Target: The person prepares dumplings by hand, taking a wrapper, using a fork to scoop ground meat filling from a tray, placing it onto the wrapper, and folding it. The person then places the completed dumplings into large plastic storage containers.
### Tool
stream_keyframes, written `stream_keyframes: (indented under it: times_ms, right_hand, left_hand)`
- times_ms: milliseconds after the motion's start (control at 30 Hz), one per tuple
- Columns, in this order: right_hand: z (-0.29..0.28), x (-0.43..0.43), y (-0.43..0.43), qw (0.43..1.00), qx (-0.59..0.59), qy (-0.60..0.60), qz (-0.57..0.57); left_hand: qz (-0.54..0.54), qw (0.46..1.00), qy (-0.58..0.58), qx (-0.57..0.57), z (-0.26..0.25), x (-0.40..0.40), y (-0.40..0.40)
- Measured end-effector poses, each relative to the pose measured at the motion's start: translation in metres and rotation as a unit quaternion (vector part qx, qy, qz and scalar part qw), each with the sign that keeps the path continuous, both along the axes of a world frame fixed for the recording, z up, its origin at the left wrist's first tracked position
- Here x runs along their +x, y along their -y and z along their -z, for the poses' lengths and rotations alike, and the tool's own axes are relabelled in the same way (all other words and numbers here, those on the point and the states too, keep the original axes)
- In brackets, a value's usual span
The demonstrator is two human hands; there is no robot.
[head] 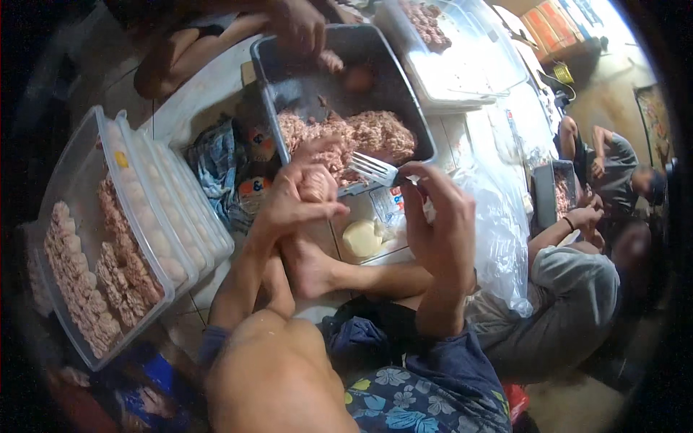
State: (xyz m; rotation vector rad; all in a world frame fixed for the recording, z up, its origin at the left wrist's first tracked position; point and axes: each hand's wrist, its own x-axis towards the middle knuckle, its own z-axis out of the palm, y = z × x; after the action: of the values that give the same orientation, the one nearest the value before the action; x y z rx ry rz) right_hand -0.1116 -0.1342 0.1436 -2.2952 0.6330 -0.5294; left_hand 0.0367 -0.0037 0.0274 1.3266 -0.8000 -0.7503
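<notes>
My left hand (284,203) is curled around a small lump of ground meat (314,187), held just over the near edge of a dark grey plastic tub (346,46). Between the thumb and fingers of my right hand (446,216) is a fork (373,169), its tines pointing left at the tub's near rim. A heap of pinkish ground meat (384,132) fills the near part of the tub. Below it on the tiles sits a pale yellow round block (361,238) beside a printed wrapper (390,203).
Another person's hand (303,27) reaches over the tub's far side. At left, a clear plastic container (81,227) holds shaped meat rows, against stacked containers (178,211). More clear containers (460,76), a plastic bag (498,227) and seated people (574,287) are at right.
</notes>
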Motion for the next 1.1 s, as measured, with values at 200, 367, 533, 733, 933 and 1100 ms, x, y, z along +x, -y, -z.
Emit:
stream_keyframes:
  times_ms: [200, 367, 533, 733, 933, 1100]
  right_hand:
    - [0.022, 0.008, 0.004, 0.990, -0.052, -0.085, -0.100]
    - [0.030, 0.018, -0.009, 0.990, -0.027, -0.104, -0.093]
    - [0.020, 0.019, -0.017, 0.992, -0.050, -0.085, -0.074]
    - [0.016, 0.005, -0.005, 0.998, -0.011, -0.034, -0.052]
    - [-0.008, -0.001, -0.004, 0.997, -0.011, -0.041, 0.071]
    - [0.020, 0.012, -0.003, 0.983, -0.105, -0.102, -0.114]
  left_hand:
    - [0.059, 0.998, 0.015, -0.012, -0.003, -0.002, -0.005]
    - [0.036, 0.999, -0.030, -0.016, 0.007, 0.005, -0.006]
    - [-0.087, 0.979, 0.180, 0.037, -0.005, -0.011, 0.005]
    - [-0.033, 0.998, 0.058, -0.016, -0.004, -0.001, -0.003]
    - [0.008, 0.997, -0.035, -0.067, -0.020, 0.007, -0.018]
    - [-0.017, 0.992, 0.124, 0.018, -0.015, -0.012, 0.012]
